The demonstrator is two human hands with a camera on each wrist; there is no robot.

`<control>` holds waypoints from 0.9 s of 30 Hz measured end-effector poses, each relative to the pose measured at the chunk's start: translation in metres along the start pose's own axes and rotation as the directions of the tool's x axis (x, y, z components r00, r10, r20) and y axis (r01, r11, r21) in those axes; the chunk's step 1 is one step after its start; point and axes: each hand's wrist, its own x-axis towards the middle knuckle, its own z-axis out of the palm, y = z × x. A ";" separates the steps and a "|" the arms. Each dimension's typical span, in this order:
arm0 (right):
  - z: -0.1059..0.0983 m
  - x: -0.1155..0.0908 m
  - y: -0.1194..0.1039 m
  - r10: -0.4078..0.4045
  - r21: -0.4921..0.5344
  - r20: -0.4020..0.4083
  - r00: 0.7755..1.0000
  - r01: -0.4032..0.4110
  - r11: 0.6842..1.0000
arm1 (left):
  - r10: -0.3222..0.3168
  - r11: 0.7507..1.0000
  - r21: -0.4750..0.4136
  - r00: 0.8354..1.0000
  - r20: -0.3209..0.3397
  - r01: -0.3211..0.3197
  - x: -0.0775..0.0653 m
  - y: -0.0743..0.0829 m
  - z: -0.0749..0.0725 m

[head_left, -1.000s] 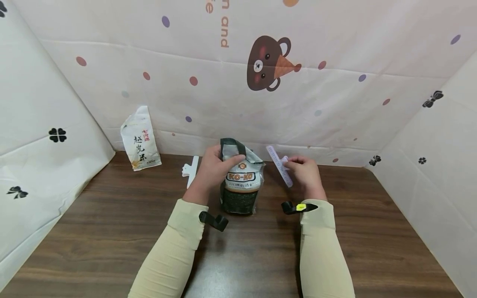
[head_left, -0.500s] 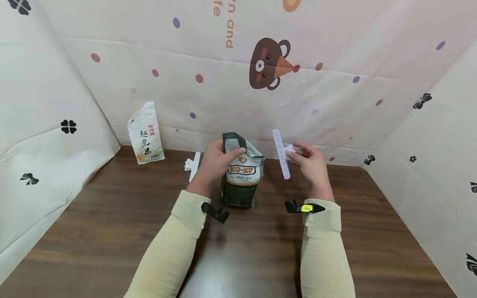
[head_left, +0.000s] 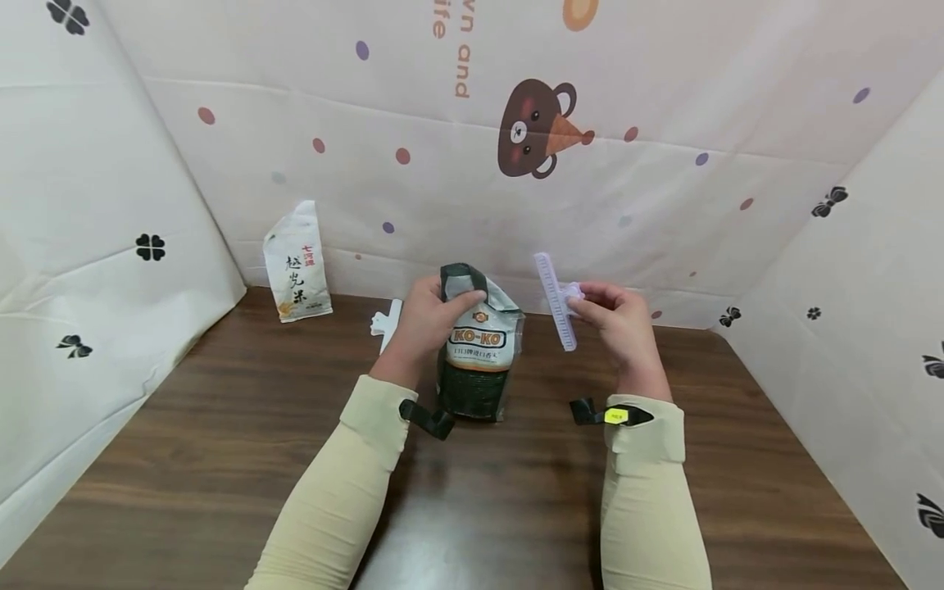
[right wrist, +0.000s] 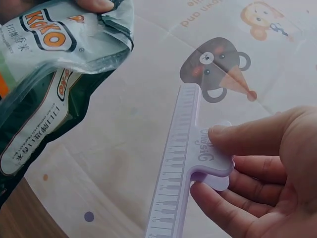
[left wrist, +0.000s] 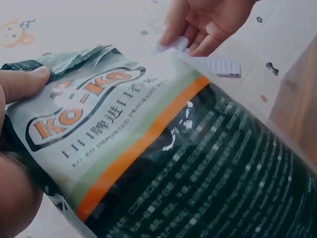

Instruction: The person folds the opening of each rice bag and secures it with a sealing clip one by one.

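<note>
My left hand (head_left: 435, 319) grips the folded top of a green and white KO-KO rice bag (head_left: 478, 360), thumb in front. The bag hangs or stands upright near the back of the table; I cannot tell whether its base touches. To its right, my right hand (head_left: 619, 319) pinches the handle of a light purple clip (head_left: 555, 301) with a ruler-marked bar, thumb on one side and fingers on the other. The clip (right wrist: 173, 163) is apart from the bag (right wrist: 64, 44) in the right wrist view. A white clip (head_left: 387, 324) lies partly behind my left hand.
A white rice bag (head_left: 298, 262) stands at the back left, leaning near the patterned cloth wall (head_left: 413, 197). The brown wooden table (head_left: 479, 508) has cloth walls at the back and on both sides.
The purple clip has risen and turned more upright in my right hand. My left hand keeps its grip on the KO-KO bag. The head view has shifted slightly.
</note>
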 end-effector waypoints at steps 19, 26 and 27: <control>-0.002 -0.001 0.001 -0.098 0.314 0.017 0.995 0.088 0.945 | 0.132 0.991 0.026 0.990 -0.041 -0.131 0.005 -0.009 0.005; -0.001 -0.001 0.003 -0.204 0.289 0.033 0.978 0.186 0.939 | 0.121 0.993 -0.020 0.993 -0.003 -0.121 0.012 -0.012 0.004; 0.000 0.000 0.003 -0.217 0.283 0.038 0.975 0.198 0.939 | 0.126 0.992 -0.026 0.992 -0.003 -0.126 0.012 -0.013 0.004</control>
